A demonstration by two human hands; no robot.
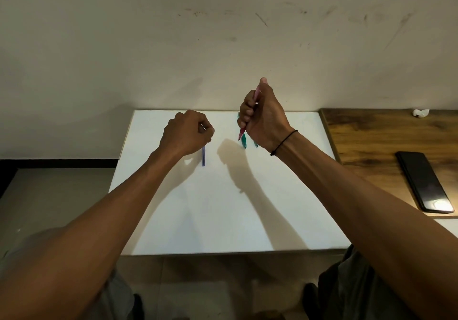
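Note:
My right hand (262,116) is raised above the white table (223,215) and grips a pink pen (248,114) in a fist, thumb on its top end, tip pointing down. Just below that hand, two teal pens (244,141) lie on the table, partly hidden by the hand. My left hand (187,132) is curled at the left of the table's middle and holds a blue-purple pen (203,157), whose lower end sticks out below the fist over the table surface.
A wooden table (371,134) adjoins on the right, with a black phone (423,181) and a crumpled white scrap (420,112) on it. A marked pale wall (223,34) stands right behind both tables. My knees show below the near edge.

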